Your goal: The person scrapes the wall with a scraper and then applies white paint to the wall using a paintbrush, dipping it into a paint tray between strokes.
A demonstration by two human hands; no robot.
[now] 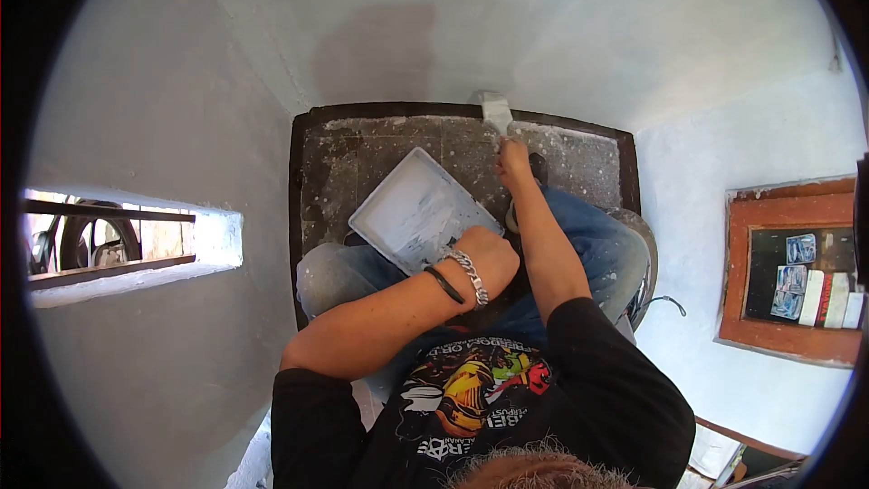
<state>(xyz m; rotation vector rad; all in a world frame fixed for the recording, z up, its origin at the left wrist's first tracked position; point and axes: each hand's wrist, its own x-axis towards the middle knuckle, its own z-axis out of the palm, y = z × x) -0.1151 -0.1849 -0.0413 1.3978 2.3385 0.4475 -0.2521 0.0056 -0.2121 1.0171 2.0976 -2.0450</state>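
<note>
My right hand [512,163] is closed around the handle of a wide paintbrush [497,114]. White paint covers the brush head, whose tip is against the lower wall [543,63], just above the dark skirting. A shallow white paint tray [398,201], smeared with pale and grey paint, sits tilted between my knees. My left hand [489,260], wearing a chain bracelet at the wrist, is curled over the tray's near right edge; its fingertips are hidden beneath the hand.
Dark skirting [398,110] borders the paint-spattered floor [362,149]. Grey wall stands close on the left, with a slot opening [217,237]. To the right is a wood-framed niche [738,258] holding boxes and packets. A stool edge [648,258] shows beside my right leg.
</note>
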